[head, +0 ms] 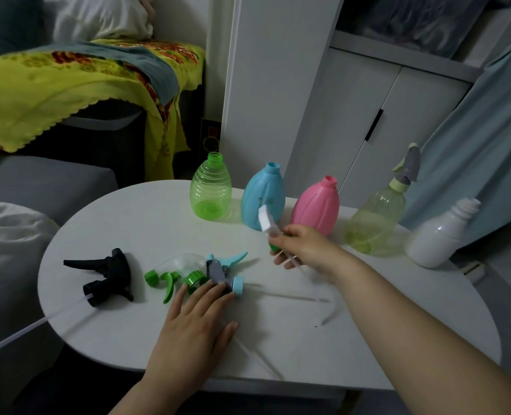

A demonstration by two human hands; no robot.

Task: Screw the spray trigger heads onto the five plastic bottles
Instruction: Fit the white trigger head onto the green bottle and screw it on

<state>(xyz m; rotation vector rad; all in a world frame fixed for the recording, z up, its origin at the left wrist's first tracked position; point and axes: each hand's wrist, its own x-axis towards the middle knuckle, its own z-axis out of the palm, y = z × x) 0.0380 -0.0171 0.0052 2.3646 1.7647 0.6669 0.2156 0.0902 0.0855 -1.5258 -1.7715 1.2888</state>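
Along the back of the white table point(122, 223) stand a clear green bottle point(210, 188), a blue bottle point(258, 194), a pink bottle point(315, 203), a yellow-green bottle point(377, 218) with a trigger head on it, and a white bottle point(438, 236). My right hand point(302, 245) is shut on a white trigger head with a green collar point(266, 220), held in front of the blue and pink bottles. My left hand point(197, 327) lies flat, fingertips touching a grey and light-blue trigger head point(222, 269). A clear and green trigger head point(173, 275) and a black trigger head point(106, 275) lie to the left.
Thin dip tubes point(290, 296) trail across the table top. A grey sofa point(38, 181) with a yellow cloth point(68, 85) is on the left. White cabinet doors point(368, 121) stand behind the table, and a light-blue cloth point(482, 139) hangs at the right.
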